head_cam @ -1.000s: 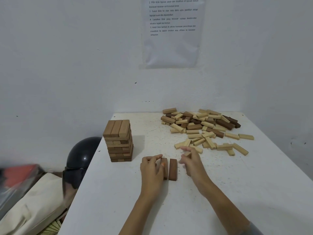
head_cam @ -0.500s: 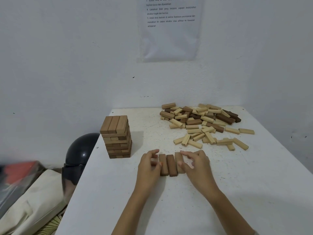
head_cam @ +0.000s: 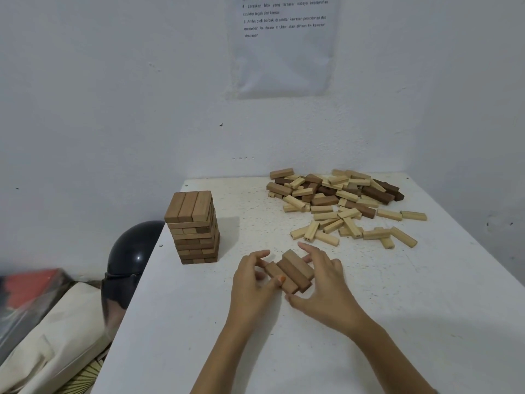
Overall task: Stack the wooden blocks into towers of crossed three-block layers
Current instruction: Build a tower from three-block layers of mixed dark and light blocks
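Note:
Three brown wooden blocks (head_cam: 289, 271) lie side by side as one layer on the white table (head_cam: 199, 336), turned at an angle. My left hand (head_cam: 252, 285) grips the layer from its left side, thumb on the near end. My right hand (head_cam: 324, 285) holds it from the right, fingers curled round the far and near ends. A finished tower of crossed brown layers (head_cam: 194, 227) stands to the left, apart from my hands. A heap of loose light and dark blocks (head_cam: 341, 203) spreads over the far right of the table.
A black helmet (head_cam: 130, 254) sits beside the table's left edge, with a cream bag (head_cam: 56, 336) below it. A printed paper sheet (head_cam: 284, 38) hangs on the white wall behind. The wall closes in the table's back and right.
A third block joined the two on the table, forming a layer. Both hands closed in on it and the layer has since rotated, its far end swinging left.

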### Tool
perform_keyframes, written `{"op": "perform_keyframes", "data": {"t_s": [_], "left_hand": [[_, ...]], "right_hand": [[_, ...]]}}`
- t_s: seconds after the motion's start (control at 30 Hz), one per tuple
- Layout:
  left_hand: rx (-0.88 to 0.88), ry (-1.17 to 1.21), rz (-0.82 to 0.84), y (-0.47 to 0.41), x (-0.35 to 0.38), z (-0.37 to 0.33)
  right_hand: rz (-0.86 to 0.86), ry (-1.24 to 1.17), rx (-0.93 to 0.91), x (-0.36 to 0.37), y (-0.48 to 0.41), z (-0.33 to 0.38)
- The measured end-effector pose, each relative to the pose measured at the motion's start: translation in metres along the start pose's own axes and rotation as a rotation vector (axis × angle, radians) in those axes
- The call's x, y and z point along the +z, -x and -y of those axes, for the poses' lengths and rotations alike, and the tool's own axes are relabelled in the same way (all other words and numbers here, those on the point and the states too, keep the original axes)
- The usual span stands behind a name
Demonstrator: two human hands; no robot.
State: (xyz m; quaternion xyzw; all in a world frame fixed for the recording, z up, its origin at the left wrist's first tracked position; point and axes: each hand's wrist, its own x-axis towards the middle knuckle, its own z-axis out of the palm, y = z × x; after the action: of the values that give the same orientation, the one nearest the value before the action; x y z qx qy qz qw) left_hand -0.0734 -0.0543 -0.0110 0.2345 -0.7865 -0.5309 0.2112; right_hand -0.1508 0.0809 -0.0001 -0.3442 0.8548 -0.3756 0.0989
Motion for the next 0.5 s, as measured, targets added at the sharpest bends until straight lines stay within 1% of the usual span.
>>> {"op": "perform_keyframes", "data": {"t_s": [0.17, 0.2, 0.23, 0.3, 0.37, 0.4, 0.5], "left_hand": [[0.046, -0.033, 0.026, 0.002, -0.005, 0.0], [0.061, -0.07, 0.026, 0.003, -0.005, 0.0], [0.079, -0.147, 0.017, 0.005, -0.006, 0.001], [0.115, -0.381, 0.009, 0.007, -0.006, 0.005], [0.127, -0.572, 0.047, 0.009, -0.005, 0.011], [0.126, -0.626, 0.083, 0.009, -0.005, 0.013], [0.147, -0.706, 0.159, 0.006, -0.001, 0.013]], "right_hand": [[0.077, -0.136, -0.015, -0.011, -0.015, -0.012], [0.087, -0.145, -0.024, -0.013, -0.016, -0.014], [0.099, -0.144, -0.035, -0.014, -0.017, -0.016], [0.11, -0.11, -0.05, -0.015, -0.015, -0.021], [0.086, -0.027, -0.049, -0.015, -0.012, -0.026], [0.085, 0.051, -0.028, -0.014, -0.009, -0.028], [0.128, 0.405, 0.03, -0.013, -0.006, -0.031]]}}
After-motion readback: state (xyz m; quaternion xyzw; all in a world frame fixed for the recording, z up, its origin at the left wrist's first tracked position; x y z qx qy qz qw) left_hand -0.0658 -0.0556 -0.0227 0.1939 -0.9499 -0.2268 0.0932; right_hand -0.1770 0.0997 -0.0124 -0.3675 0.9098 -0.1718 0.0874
